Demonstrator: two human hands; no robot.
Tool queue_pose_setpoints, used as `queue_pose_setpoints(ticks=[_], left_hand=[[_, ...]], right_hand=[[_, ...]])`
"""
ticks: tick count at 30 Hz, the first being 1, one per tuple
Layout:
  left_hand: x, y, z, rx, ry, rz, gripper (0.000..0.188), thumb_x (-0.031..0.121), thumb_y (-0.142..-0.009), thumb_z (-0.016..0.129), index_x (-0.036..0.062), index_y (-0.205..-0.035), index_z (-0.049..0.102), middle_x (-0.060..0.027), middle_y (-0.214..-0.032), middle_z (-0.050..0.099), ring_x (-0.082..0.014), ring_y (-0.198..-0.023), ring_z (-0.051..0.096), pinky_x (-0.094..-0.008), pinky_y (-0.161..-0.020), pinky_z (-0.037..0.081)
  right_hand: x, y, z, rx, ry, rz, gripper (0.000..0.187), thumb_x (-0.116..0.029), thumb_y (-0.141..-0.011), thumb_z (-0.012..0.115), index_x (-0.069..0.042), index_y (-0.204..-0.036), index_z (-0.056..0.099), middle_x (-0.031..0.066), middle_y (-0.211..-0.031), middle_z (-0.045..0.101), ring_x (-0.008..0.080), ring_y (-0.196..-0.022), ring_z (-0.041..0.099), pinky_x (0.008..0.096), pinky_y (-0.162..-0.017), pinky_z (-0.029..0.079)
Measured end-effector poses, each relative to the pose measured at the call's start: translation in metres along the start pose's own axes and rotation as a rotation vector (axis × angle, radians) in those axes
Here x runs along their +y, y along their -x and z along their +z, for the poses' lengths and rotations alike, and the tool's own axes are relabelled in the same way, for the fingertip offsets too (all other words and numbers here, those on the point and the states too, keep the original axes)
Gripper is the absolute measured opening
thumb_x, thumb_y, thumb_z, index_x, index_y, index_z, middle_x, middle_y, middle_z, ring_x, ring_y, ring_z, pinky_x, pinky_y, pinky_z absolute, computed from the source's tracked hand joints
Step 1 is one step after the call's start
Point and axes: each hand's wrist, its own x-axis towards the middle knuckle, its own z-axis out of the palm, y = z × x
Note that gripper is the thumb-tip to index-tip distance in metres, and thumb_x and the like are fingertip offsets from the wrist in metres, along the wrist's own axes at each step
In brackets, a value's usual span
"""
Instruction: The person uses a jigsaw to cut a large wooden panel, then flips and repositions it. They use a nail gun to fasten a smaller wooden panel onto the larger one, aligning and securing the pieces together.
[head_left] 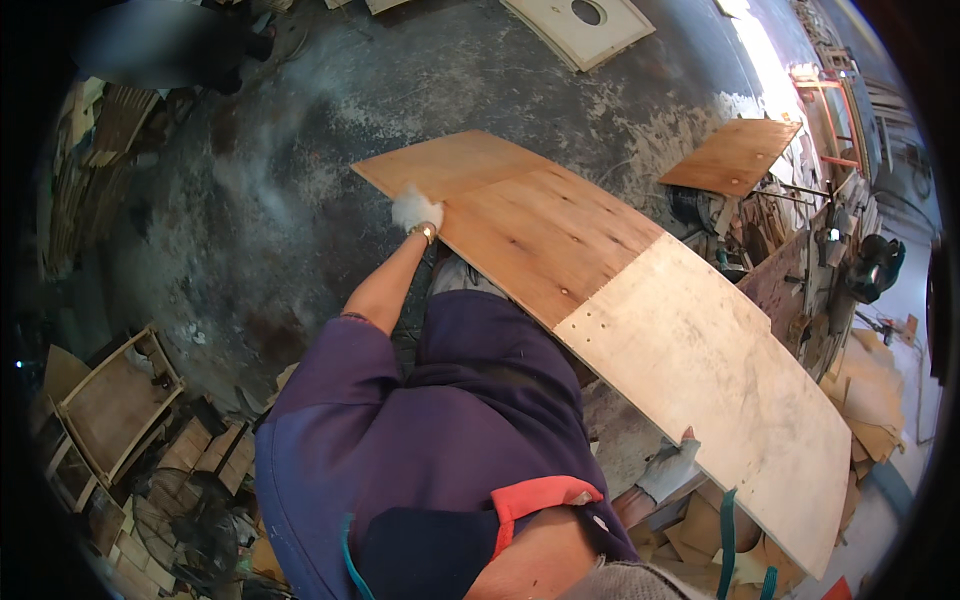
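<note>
Both gloved hands grip one long plywood sheet (600,300) by its near edge, fingers curled over it. Going from the left: wooden crates and frames (115,400) are stacked at the lower left, with a round wire fan guard (185,520) lying just beside them. Above that spreads the dusty grey concrete floor (280,180).

Next comes the left hand (415,210), in a white glove with a band at the wrist, closed on the sheet's long edge near its far brown end, the bare forearm reaching out from a purple sleeve (330,380). The sheet runs slantwise from upper middle to lower right, held above the floor — brown wood grain on the far half, pale and whitish on the near half, with a row of small holes where the two colours meet.

The right hand (672,465), also white-gloved, clamps the same edge under the pale half; only the thumb tip shows above the board.

Farther right, a smaller brown board (735,155) rests well apart from the sheet, near a cluttered bench with tools (850,260). At the top, a white panel with a round hole (585,25) lies on the floor.
</note>
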Motion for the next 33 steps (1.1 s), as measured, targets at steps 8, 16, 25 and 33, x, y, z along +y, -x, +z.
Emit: queue_pose_setpoints(ticks=[8, 16, 25, 33], left_hand=[[0.11, 0.198, -0.099, -0.663, 0.217, 1.271, 0.074, 0.033, -0.08, 0.079, 0.0022, -0.142, 0.054, -0.0209, -0.127, 0.063, -0.0358, -0.123, 0.058, -0.0423, -0.104, 0.047], [0.188, 0.321, -0.077, -0.039, 0.144, 1.743, 0.043, 0.022, -0.079, 0.076, 0.0031, -0.116, 0.064, -0.0119, -0.109, 0.071, -0.0218, -0.098, 0.07, -0.0349, -0.083, 0.055], [0.189, 0.269, -0.18, 0.406, 0.284, 1.713, 0.005, 0.01, -0.082, 0.071, 0.0098, -0.086, 0.068, -0.0064, -0.075, 0.071, -0.0168, -0.064, 0.069, -0.0311, -0.057, 0.054], [0.154, 0.171, -0.315, 0.388, 0.542, 1.42, 0.027, 0.006, -0.079, 0.08, 0.0032, -0.106, 0.077, -0.0096, -0.086, 0.078, -0.0106, -0.07, 0.071, -0.0273, -0.063, 0.057]], right_hand=[[-0.037, 0.026, 0.07, -0.018, 0.017, -0.189, 0.032, -0.004, -0.09, 0.067, 0.018, -0.114, 0.062, 0.0158, -0.112, 0.065, 0.0224, -0.097, 0.062, 0.0348, -0.087, 0.053], [-0.089, 0.073, 0.13, -0.039, 0.088, -0.292, 0.03, -0.006, -0.086, 0.066, 0.014, -0.109, 0.064, 0.0154, -0.103, 0.067, 0.0189, -0.089, 0.063, 0.0311, -0.079, 0.052], [-0.142, 0.123, 0.184, -0.461, 0.326, -0.64, 0.048, -0.024, -0.091, 0.077, 0.011, -0.12, 0.061, 0.0133, -0.102, 0.069, 0.0147, -0.087, 0.064, 0.0296, -0.078, 0.052], [-0.179, 0.1, 0.274, -1.027, 0.527, -1.185, 0.065, -0.024, -0.081, 0.085, 0.004, -0.133, 0.057, 0.014, -0.113, 0.069, 0.0227, -0.103, 0.066, 0.0365, -0.095, 0.052]])
